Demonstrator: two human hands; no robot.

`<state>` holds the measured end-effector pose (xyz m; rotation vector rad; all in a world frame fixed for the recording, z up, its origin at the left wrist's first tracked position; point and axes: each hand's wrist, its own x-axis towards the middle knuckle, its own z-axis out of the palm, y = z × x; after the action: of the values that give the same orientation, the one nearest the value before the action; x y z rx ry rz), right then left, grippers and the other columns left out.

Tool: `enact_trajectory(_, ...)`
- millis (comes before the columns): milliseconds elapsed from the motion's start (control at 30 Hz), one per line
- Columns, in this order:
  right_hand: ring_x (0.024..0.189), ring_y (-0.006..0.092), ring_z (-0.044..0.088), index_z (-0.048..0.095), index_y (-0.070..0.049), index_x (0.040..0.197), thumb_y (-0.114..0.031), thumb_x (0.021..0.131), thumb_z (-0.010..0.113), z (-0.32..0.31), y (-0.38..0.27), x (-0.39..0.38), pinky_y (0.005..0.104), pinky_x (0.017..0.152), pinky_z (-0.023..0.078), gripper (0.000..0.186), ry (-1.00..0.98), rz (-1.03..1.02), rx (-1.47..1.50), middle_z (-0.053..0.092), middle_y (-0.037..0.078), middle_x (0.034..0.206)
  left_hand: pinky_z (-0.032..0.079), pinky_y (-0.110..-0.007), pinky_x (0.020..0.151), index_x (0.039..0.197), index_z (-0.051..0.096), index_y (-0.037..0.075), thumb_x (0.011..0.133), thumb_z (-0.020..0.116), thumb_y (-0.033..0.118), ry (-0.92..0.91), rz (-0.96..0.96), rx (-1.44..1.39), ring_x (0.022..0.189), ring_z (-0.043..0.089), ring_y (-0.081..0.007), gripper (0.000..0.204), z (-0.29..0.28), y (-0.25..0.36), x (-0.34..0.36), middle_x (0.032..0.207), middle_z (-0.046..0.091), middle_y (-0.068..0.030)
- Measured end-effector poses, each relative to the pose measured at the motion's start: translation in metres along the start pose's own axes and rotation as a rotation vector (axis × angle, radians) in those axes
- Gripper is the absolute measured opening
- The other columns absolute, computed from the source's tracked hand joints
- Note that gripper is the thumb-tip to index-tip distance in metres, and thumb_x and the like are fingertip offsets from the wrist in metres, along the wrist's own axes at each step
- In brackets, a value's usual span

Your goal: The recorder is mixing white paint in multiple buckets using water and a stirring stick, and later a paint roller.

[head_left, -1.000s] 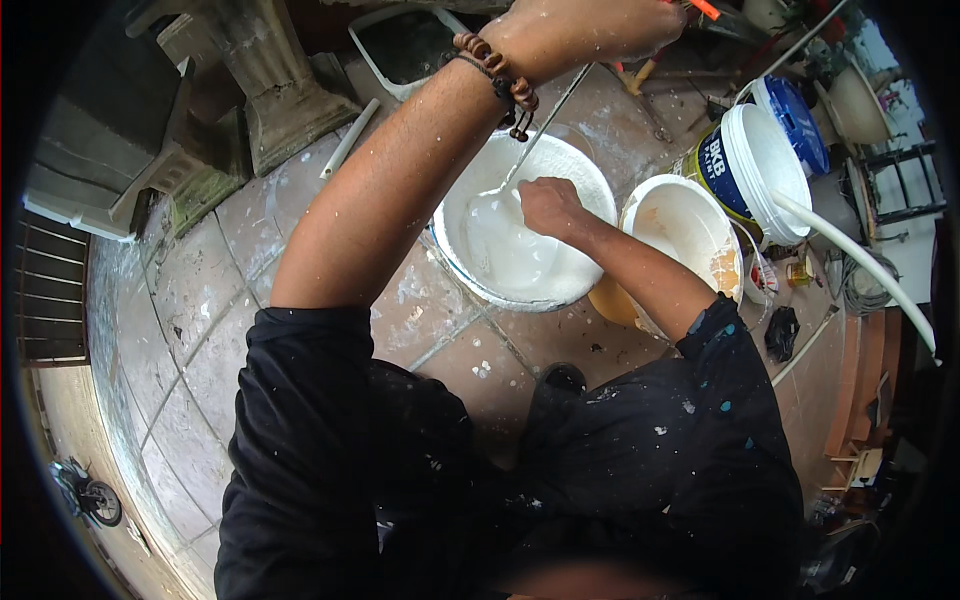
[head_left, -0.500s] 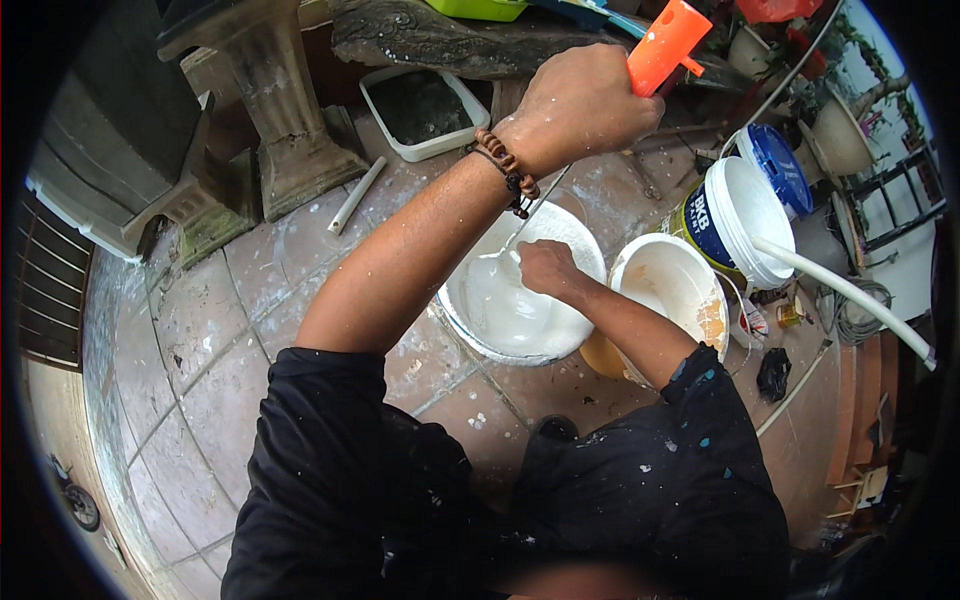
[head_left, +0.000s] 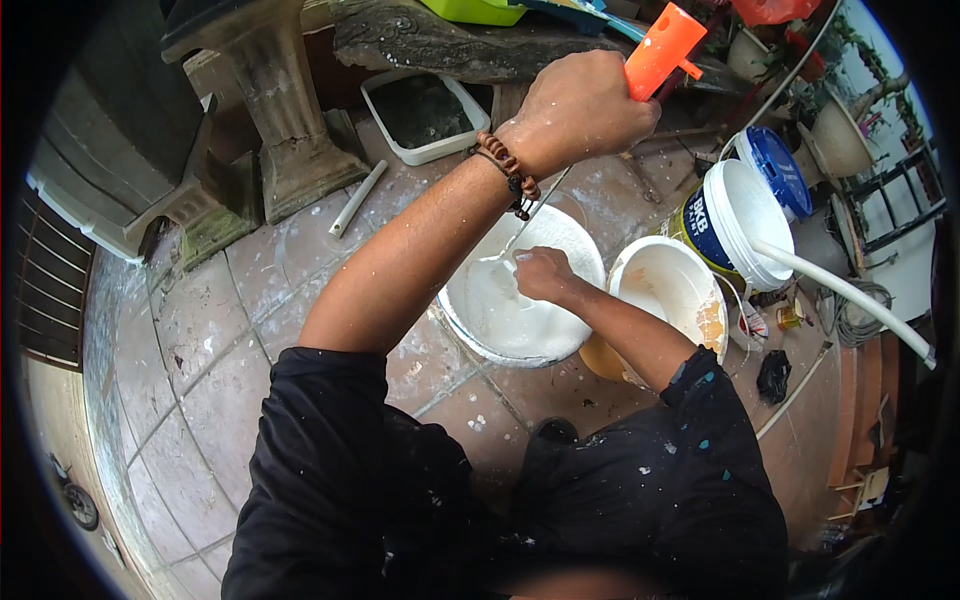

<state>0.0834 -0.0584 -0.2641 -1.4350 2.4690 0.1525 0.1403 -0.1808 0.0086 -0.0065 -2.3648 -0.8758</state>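
My left hand (head_left: 590,105), a beaded bracelet at its wrist, is closed round an orange tubular handle (head_left: 664,52). A thin metal rod (head_left: 550,198) slants from below this hand down into a round white bucket (head_left: 590,228) holding wet white paint (head_left: 520,325). Over the paint, my right hand (head_left: 543,273) is closed at the rod's lower end, which is coated in white. My fingers partly hide what they grip there, and the tool's exact kind is unclear.
Right of the bucket stands a paint-stained tub (head_left: 680,285). Behind it are a white-rimmed paint pail (head_left: 750,215) with a white pipe (head_left: 850,290) and a blue lid (head_left: 778,165). A rectangular basin (head_left: 425,115), short pipe (head_left: 358,200) and stone pedestal (head_left: 295,120) lie beyond my left arm.
The orange handle and left hand have shifted slightly down and left. My right hand is a little lower over the bucket, and the paint's surface looks different.
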Motion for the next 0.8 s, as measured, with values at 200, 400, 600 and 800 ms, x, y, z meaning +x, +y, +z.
enact_trajectory(200,0.099,0.0324,0.069,0.074,-0.005,0.103,-0.014,0.077,0.059,-0.018,-0.012,-0.003,0.0443,0.082,0.055,0.031,-0.354,-0.004,-0.142,0.072,0.017,0.106,0.053,-0.037,0.066,0.072,0.066,0.003,0.080,0.061,0.027,0.000,-0.025,-0.006,0.061,0.068,-0.0251,0.026,-0.007,-0.005,-0.001,0.060,0.066,-0.0086)
enact_trajectory(400,0.099,0.0337,0.069,0.073,-0.004,0.100,-0.015,0.079,0.057,-0.004,-0.011,-0.001,0.0459,0.084,0.055,0.028,-0.170,-0.004,0.001,0.072,0.016,0.103,0.056,-0.045,0.070,0.072,0.070,-0.002,0.075,0.064,0.031,-0.002,-0.009,-0.036,0.069,0.068,-0.0396,0.033,-0.003,-0.004,0.003,0.069,0.067,-0.0217)
enact_trajectory(600,0.100,0.0324,0.068,0.072,-0.005,0.098,-0.015,0.080,0.057,-0.008,0.004,0.002,0.0437,0.085,0.055,0.025,-0.040,-0.025,-0.086,0.072,0.015,0.104,0.053,-0.042,0.068,0.076,0.067,0.001,0.079,0.062,0.029,-0.010,-0.006,-0.003,0.065,0.067,-0.0339,0.029,0.006,-0.002,0.000,0.062,0.065,-0.0142)
enact_trajectory(800,0.097,0.0328,0.069,0.071,-0.003,0.094,-0.013,0.079,0.056,-0.003,0.011,-0.005,0.0436,0.084,0.055,0.024,-0.011,-0.010,-0.085,0.072,0.016,0.098,0.053,-0.047,0.072,0.079,0.067,-0.002,0.078,0.064,0.030,0.019,0.006,-0.045,0.074,0.066,-0.0420,0.032,0.012,0.006,-0.006,0.073,0.066,-0.0236)
